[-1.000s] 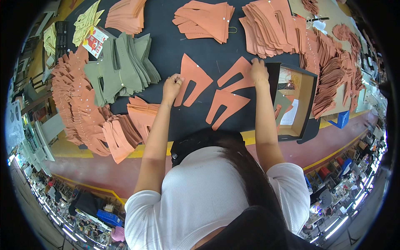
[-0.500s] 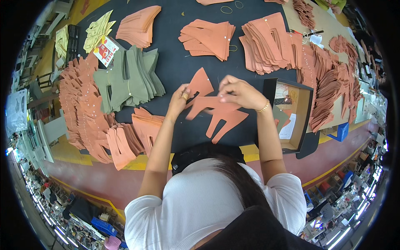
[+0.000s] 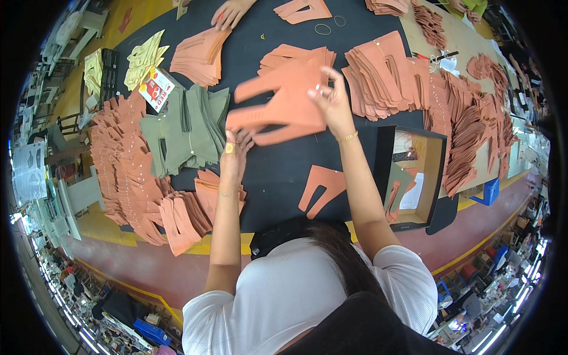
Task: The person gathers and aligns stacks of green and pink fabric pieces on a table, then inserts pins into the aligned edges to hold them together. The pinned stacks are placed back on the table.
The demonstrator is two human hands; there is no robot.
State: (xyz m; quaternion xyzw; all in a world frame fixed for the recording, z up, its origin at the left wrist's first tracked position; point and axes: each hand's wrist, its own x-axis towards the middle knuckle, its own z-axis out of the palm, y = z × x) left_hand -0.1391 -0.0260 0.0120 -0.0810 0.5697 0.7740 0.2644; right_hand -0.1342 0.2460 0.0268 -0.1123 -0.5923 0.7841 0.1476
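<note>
A flat orange cut-out piece [image 3: 290,97] with long slots and prongs is held up above the dark table, slightly blurred. My right hand [image 3: 332,103] pinches its right edge between thumb and fingers. At its lower-left prong is my left hand [image 3: 235,155], thumb against the prong's end and fingers partly behind it. Whether more than one layer is held, I cannot tell. A smaller orange piece [image 3: 322,188] lies flat below, near my right forearm. Left of my hands sits a stack of green cut pieces [image 3: 188,127]. Behind the raised piece is a partly covered orange stack [image 3: 287,54].
An open box [image 3: 439,177] with paper and scraps stands at right. Orange stacks [image 3: 381,74] lie beyond my right hand, with long orange rows [image 3: 127,160] at left. Yellow pieces [image 3: 144,59] lie far left. Another person's hand [image 3: 234,12] reaches in at the top.
The orange pieces low between my hands have parted: one is raised up and away, one stays on the table. My right hand has moved farther out. Another person's hand has appeared at the top.
</note>
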